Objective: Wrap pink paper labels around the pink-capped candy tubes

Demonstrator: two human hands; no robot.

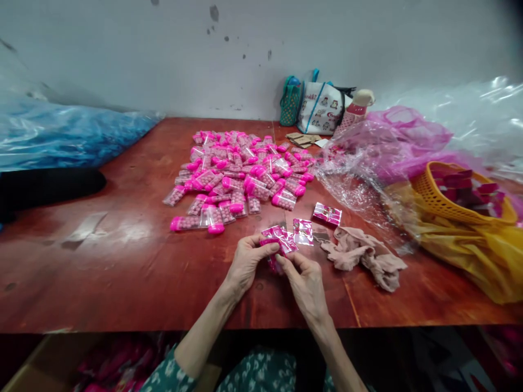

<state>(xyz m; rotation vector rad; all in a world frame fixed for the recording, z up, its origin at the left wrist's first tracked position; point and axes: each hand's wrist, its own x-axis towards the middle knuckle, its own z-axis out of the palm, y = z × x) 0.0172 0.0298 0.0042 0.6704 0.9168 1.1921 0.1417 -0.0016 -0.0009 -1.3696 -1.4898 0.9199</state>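
Observation:
Near the table's front edge, my left hand (pixel 248 260) and my right hand (pixel 307 280) meet, fingers closed on a shiny pink packet (pixel 274 262). Another pink wrapper (pixel 285 238) shows just above the fingertips; whether it is a separate piece I cannot tell. A flat pink sachet (pixel 303 232) lies right of it, and a stack of pink sachets (pixel 328 214) sits behind that. Beyond my hands spreads a pile of clear containers (pixel 232 182) with pink caps, filled with small pink balls. A crumpled beige cloth (pixel 363 255) lies to the right of my right hand.
A yellow basket (pixel 435 198) of dark pink packets stands right on yellow plastic (pixel 469 256). Pink and clear plastic bags (pixel 392 144) lie behind it. At the wall are a white bag (pixel 321 109) and bottles in holders. Blue plastic (pixel 69 133) and a black object (pixel 53 188) lie left.

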